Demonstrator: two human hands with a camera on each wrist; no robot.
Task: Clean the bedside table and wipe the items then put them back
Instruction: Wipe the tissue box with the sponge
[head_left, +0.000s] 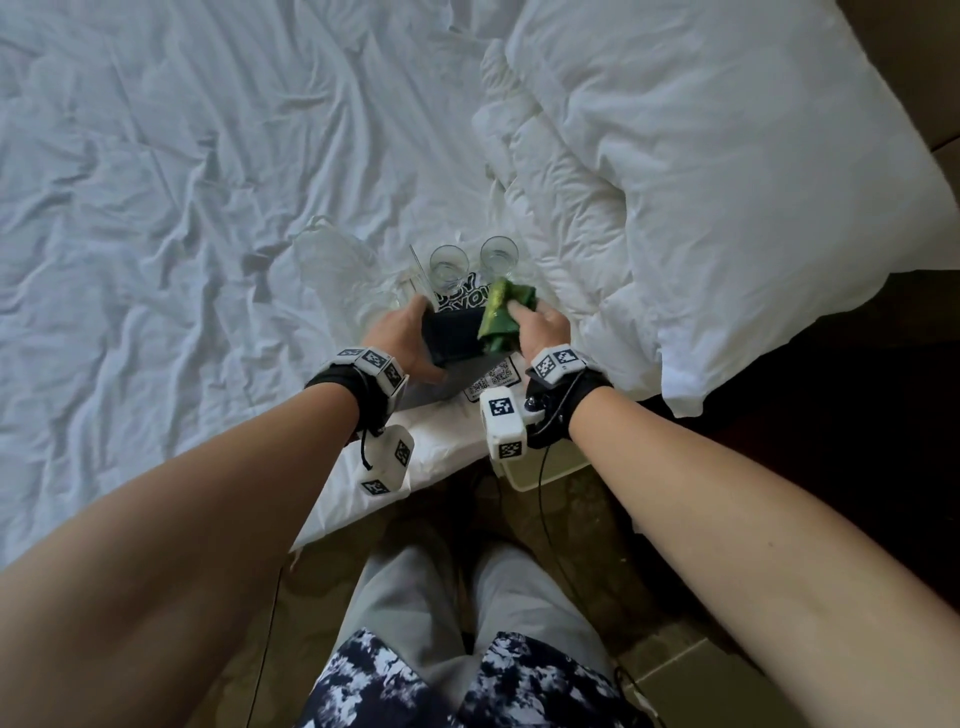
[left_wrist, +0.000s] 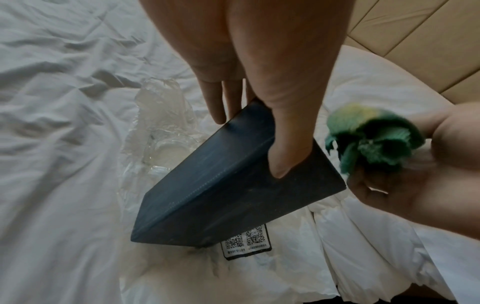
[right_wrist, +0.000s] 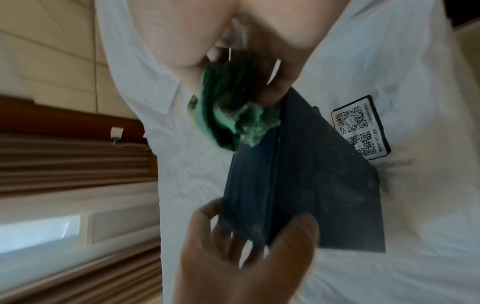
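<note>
- The left hand has its grip clamped on a dark box: the thumb lies across one broad face and the fingers reach behind the far edge, holding the box tilted in the air above the bed.
- The right hand has its grip closed around a bunched green cloth, which touches the right end of the box.
- The box is one flat rectangular slab, dark navy to black, with sharp corners and a raised seam running along its length; its faces look matte and carry pale dusty specks and streaks.
- The cloth is a single crumpled piece, deep green with a yellow-green patch, its weave ribbed and its folds soft.
- Just beyond the hands two clear drinking glasses stand upright side by side on the bed, round-rimmed.
- Under the box lies one white card with a black border, printed with two QR codes.
- Left of the glasses sits one heap of crinkled clear plastic wrap.
- All of this is near the bed's near edge, on a wrinkled white sheet; toward the right edge lie a puffy white duvet and one white pillow.
</note>
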